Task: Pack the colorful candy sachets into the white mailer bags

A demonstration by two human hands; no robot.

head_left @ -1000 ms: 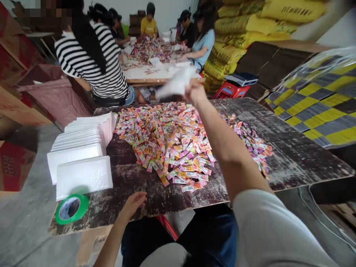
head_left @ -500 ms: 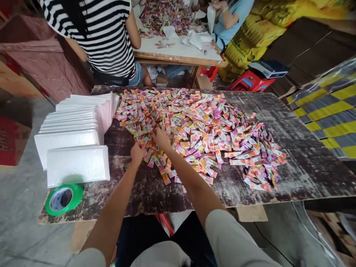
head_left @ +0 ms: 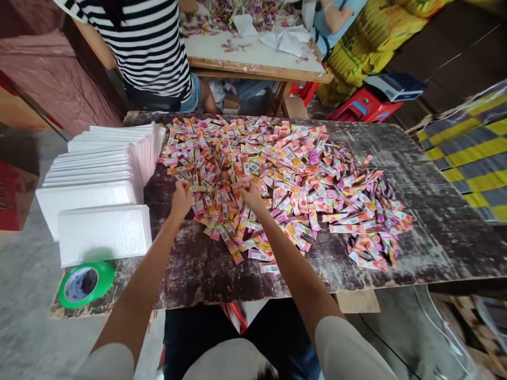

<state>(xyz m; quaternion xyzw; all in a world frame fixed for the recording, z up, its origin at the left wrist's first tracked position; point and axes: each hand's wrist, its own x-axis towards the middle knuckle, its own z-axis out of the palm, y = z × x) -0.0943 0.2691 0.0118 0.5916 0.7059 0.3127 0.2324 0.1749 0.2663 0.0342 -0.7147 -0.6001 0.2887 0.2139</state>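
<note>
A wide heap of small printed sachets (head_left: 293, 184), mostly pink, orange and purple strips, covers the middle of the dark worn table. At the heap's left edge is my left hand (head_left: 182, 201), its fingers curled together at the sachets; what they hold, if anything, is too small to make out. My right hand (head_left: 252, 198) is over the middle-left of the heap, thumb and fingers pinched on a pink sachet (head_left: 238, 185). Left of my left hand stands a row of white padded envelopes (head_left: 103, 235), packed upright and leaning.
A roll of green tape (head_left: 86, 285) lies at the table's (head_left: 443, 237) near left corner. Across from me, a person in a striped top (head_left: 148, 53) sits at a white table (head_left: 253, 60) with more sachets. Yellow sacks (head_left: 368, 47) and a red stool (head_left: 364, 110) stand behind.
My hands have moved apart: the left one back to the left edge of the heap, the right one slightly right. The view has shifted a little.
</note>
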